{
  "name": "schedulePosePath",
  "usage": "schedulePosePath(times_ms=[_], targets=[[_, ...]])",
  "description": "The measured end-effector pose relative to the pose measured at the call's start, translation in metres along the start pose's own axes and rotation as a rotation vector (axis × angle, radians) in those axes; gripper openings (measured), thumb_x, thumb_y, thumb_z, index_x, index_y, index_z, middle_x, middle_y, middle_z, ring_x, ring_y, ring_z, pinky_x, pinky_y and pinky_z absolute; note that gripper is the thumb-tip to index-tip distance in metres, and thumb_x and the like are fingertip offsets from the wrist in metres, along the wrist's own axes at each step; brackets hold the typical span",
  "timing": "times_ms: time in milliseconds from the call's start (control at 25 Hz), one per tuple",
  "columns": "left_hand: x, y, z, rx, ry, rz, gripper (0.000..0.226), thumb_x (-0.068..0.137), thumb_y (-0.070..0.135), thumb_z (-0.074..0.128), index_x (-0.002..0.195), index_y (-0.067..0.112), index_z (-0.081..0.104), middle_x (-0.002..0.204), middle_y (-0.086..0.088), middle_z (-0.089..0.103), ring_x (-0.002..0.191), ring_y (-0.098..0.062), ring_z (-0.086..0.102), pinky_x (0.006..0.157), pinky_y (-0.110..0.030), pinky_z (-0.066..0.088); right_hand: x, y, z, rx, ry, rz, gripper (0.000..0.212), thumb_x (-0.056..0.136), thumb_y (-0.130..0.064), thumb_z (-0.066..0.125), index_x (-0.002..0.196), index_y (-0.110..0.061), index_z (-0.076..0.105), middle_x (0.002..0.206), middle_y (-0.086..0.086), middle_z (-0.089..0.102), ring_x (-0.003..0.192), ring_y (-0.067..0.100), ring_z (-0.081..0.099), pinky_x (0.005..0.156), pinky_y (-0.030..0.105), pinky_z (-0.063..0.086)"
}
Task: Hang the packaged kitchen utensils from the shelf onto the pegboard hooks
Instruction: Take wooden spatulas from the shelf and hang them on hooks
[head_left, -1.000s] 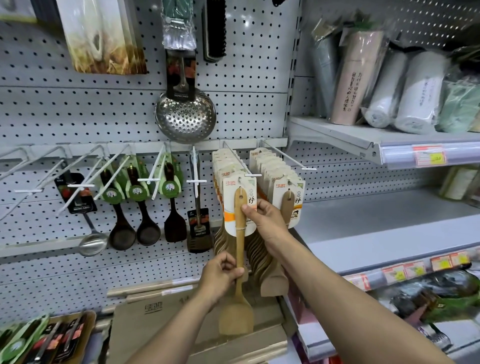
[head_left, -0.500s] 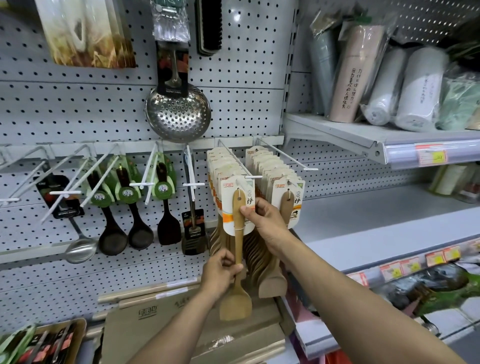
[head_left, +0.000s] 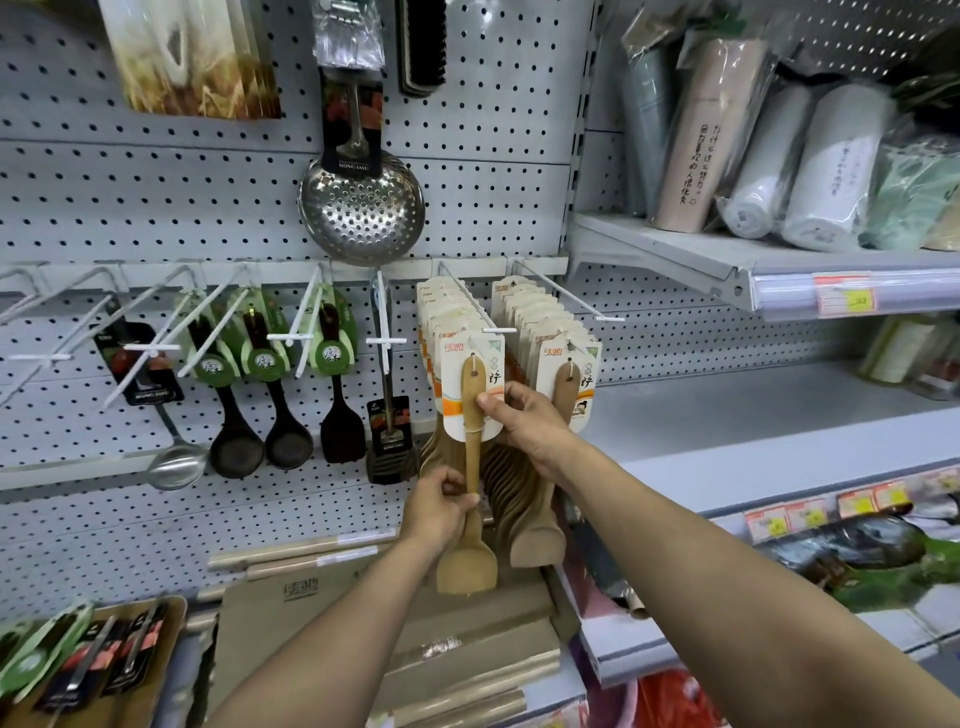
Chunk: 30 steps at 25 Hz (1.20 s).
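Note:
A packaged wooden spatula (head_left: 471, 457) with a white and orange card hangs at the front of a full pegboard hook (head_left: 470, 312). My left hand (head_left: 439, 506) grips its wooden handle low down, just above the blade. My right hand (head_left: 524, 415) pinches the right edge of its card near the top. A second hook (head_left: 563, 296) to the right carries another row of the same carded spatulas (head_left: 563, 374). Both rows sit in the middle of the grey pegboard (head_left: 156, 208).
Dark ladles and turners (head_left: 288, 395) hang on white hooks to the left, and a steel skimmer (head_left: 361, 208) above. Brown cartons (head_left: 311, 597) and a tray of utensils (head_left: 78, 660) lie below. On the right a shelf (head_left: 779, 270) holds wrapped bottles, over a bare shelf (head_left: 753, 415).
The view has shifted slightly and the spatula sits a bit higher on the hook. Both hands keep the same hold on it.

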<state>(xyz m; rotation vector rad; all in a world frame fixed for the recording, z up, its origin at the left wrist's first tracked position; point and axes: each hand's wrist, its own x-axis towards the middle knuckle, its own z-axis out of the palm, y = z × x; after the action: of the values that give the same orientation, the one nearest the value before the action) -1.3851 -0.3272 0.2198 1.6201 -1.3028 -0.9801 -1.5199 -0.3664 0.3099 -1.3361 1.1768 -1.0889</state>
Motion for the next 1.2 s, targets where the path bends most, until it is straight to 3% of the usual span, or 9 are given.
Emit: schedulePosePath(times_ms=[120,240,360,520,640,800,1000,1200], targets=[[-0.012,0.010,-0.014,0.069,0.088,0.028,0.029,0.079,0.015,0.078,0.099,0.024,0.058,0.101,0.002,0.066,0.098,-0.019,0.063,0.089,-0.034,0.051,-0.019,-0.003,-0.003,-0.159,-0.028,0.099,0.037,0.095,-0.033,0.065,0.126,-0.013,0.058,0.115,0.001,0.064,0.112,0.019,0.059,0.094,0.038,0.054],[-0.032,0.024,-0.042,0.289,0.164,0.118,0.042,0.079,0.022,0.079,0.116,0.026,0.059,0.115,0.002,0.066,0.107,-0.021,0.061,0.097,-0.041,0.050,-0.035,-0.007,-0.010,-0.547,-0.085,0.071,0.037,0.095,-0.036,0.065,0.125,-0.015,0.062,0.118,0.001,0.068,0.116,0.021,0.061,0.102,0.041,0.050],[-0.067,0.048,-0.082,0.607,0.224,0.174,0.059,0.080,0.027,0.077,0.132,0.026,0.050,0.130,-0.003,0.055,0.120,-0.026,0.052,0.100,-0.044,0.047,-0.057,-0.032,-0.010,-0.955,-0.138,-0.036,0.049,0.094,-0.039,0.063,0.136,-0.016,0.053,0.132,0.005,0.062,0.123,0.026,0.058,0.104,0.039,0.047],[-0.124,0.075,-0.141,0.801,0.295,0.189,0.067,0.079,0.031,0.076,0.137,0.033,0.042,0.133,-0.002,0.052,0.124,-0.026,0.048,0.101,-0.045,0.045,-0.089,-0.082,0.010,-1.288,-0.221,-0.307,0.053,0.095,-0.043,0.059,0.141,-0.022,0.045,0.136,0.011,0.058,0.123,0.032,0.056,0.098,0.040,0.049],[-0.172,0.087,-0.180,0.875,0.375,0.227,0.063,0.085,0.040,0.070,0.139,0.032,0.040,0.136,-0.002,0.049,0.126,-0.025,0.045,0.098,-0.042,0.046,-0.123,-0.106,0.039,-1.354,-0.231,-0.525,0.054,0.097,-0.048,0.054,0.144,-0.024,0.041,0.139,0.012,0.055,0.128,0.033,0.050,0.098,0.042,0.046],[-0.229,0.074,-0.243,0.911,0.472,0.226,0.060,0.088,0.047,0.063,0.141,0.032,0.037,0.138,-0.004,0.046,0.127,-0.026,0.045,0.095,-0.042,0.047,-0.174,-0.124,0.101,-1.284,-0.249,-0.734,0.054,0.099,-0.045,0.052,0.146,-0.022,0.041,0.146,0.007,0.049,0.136,0.027,0.042,0.101,0.036,0.040],[-0.285,0.034,-0.338,0.944,0.547,0.189,0.060,0.088,0.047,0.062,0.140,0.029,0.039,0.138,-0.005,0.047,0.125,-0.027,0.046,0.095,-0.044,0.048,-0.215,-0.124,0.208,-1.229,-0.306,-0.849,0.057,0.097,-0.049,0.053,0.147,-0.025,0.040,0.147,0.005,0.047,0.136,0.026,0.041,0.107,0.040,0.041],[-0.341,-0.034,-0.472,0.949,0.579,0.144,0.058,0.088,0.042,0.065,0.139,0.025,0.042,0.137,-0.010,0.049,0.124,-0.031,0.048,0.100,-0.045,0.044,-0.263,-0.133,0.359,-1.148,-0.380,-0.899,0.057,0.098,-0.045,0.055,0.147,-0.022,0.040,0.149,0.007,0.045,0.138,0.027,0.039,0.109,0.041,0.038]])
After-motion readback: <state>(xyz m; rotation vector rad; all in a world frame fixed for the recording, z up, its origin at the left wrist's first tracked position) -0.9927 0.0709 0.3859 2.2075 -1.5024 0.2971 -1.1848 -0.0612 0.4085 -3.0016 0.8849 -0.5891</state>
